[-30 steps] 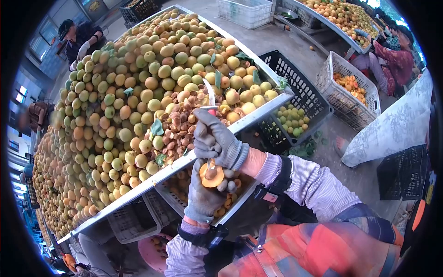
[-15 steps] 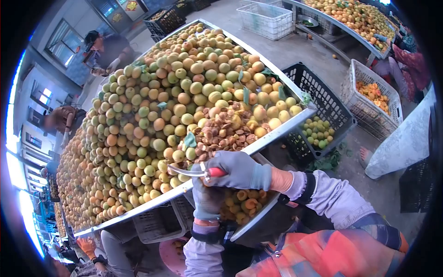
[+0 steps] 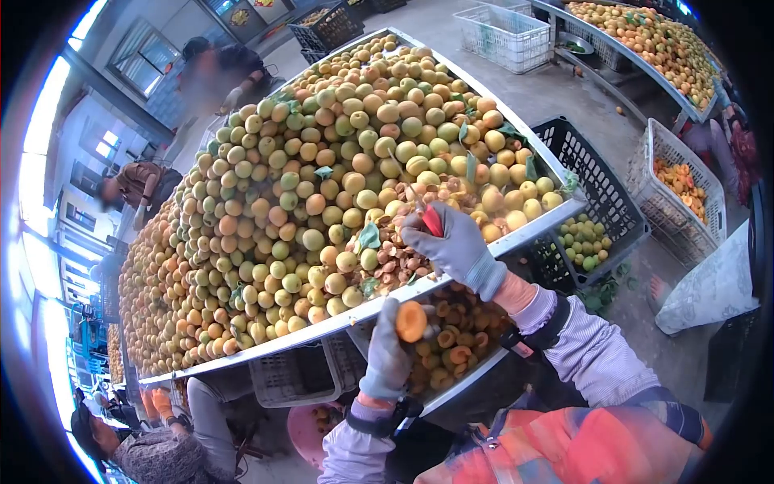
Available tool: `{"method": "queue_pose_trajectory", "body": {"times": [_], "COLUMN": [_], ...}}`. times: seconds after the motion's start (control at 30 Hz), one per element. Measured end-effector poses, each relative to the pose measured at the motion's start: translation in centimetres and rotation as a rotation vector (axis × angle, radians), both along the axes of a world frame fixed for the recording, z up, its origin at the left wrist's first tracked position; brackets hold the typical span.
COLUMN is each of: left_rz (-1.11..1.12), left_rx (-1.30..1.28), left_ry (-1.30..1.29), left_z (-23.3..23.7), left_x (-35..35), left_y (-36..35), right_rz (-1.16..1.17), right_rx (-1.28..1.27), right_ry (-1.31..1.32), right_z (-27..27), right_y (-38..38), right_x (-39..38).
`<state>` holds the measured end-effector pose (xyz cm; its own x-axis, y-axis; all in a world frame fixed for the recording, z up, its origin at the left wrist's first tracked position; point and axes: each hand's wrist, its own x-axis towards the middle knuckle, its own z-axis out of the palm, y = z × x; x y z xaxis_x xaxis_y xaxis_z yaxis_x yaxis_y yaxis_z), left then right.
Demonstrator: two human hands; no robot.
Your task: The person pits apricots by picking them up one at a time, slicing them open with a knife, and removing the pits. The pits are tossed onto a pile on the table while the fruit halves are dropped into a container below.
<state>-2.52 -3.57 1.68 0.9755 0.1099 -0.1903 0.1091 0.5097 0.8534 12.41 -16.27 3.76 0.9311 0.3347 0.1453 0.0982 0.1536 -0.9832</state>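
My left hand (image 3: 389,348), in a grey glove, holds an apricot half (image 3: 411,321) with its orange cut face showing, just off the table's near edge. My right hand (image 3: 459,246), also gloved, grips the red handle of a knife (image 3: 433,219) over a heap of brown pits (image 3: 395,256). The blade points up and away, thin and partly blurred against the fruit. Whole apricots (image 3: 282,202) cover the white-rimmed table (image 3: 484,252). Below my hands, a container holds halved apricots (image 3: 451,343).
A black crate (image 3: 601,185) with green fruit stands right of the table, and a white crate (image 3: 673,194) with orange pieces beyond it. A grey crate (image 3: 298,375) and pink basin (image 3: 310,431) are below. People (image 3: 141,185) work along the far-left side.
My hands have moved apart: the right went up and right with the knife over the pits, the left stays low. An orange cut half now shows in the left. The view has shifted slightly.
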Motion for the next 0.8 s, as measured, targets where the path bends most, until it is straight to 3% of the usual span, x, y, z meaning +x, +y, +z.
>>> {"method": "queue_pose_trajectory", "body": {"times": [0.07, 0.1, 0.13, 0.2, 0.27, 0.33, 0.4, 0.43, 0.47, 0.57, 0.63, 0.73, 0.8], "left_rz": [-0.331, -0.261, -0.257, -0.135, -0.033, 0.186, 0.305, 0.339, 0.371, 0.354, 0.187, 0.125, 0.117], "left_rx": [0.819, 0.735, 0.735, 1.041, 0.993, 0.883, 1.190, 1.152, 1.368, 1.522, 1.686, 1.746, 1.636], "left_ry": [0.026, 0.140, 0.144, -0.015, 0.104, 0.078, 0.034, 0.050, 0.058, 0.131, 0.403, 0.254, 0.283], "left_z": [-0.8, 3.0, 2.5, 1.1, 3.7, 3.4, 1.4, 0.4, -1.7, -2.6, -1.5, -2.2, -2.4], "left_x": [-0.5, -0.4, -0.8, -1.7, -1.3, 0.1, 2.0, 3.0, 3.9, 5.8, 6.5, 7.1, 7.2], "left_y": [1.7, -0.3, 0.0, 1.2, 2.5, 5.2, 9.8, 11.6, 14.7, 16.9, 16.0, 17.8, 18.2], "right_rz": [-0.040, -0.081, -0.075, 0.004, 0.017, 0.160, 0.150, 0.156, 0.158, 0.192, 0.230, 0.307, 0.349], "right_rx": [-0.030, -0.065, -0.064, 0.188, 0.248, 0.147, 0.104, 0.038, -0.029, -0.037, -0.041, -0.106, -0.102], "right_ry": [-0.026, -0.059, -0.056, 0.202, 0.158, 0.260, 0.249, 0.234, 0.217, 0.280, 0.254, 0.236, 0.287], "right_z": [-1.0, -1.4, -0.9, 0.6, 0.6, 0.8, 1.5, 1.5, 1.6, 1.9, 0.9, 0.6, 0.5], "right_y": [0.4, 0.5, 0.2, -0.5, -0.8, -1.5, -1.3, -1.2, -1.3, -1.6, -1.7, -1.4, -0.9], "right_x": [0.9, 1.3, 1.3, 1.0, 1.0, 0.9, 0.2, 0.1, 0.0, -0.2, -0.1, -0.7, -1.3]}}
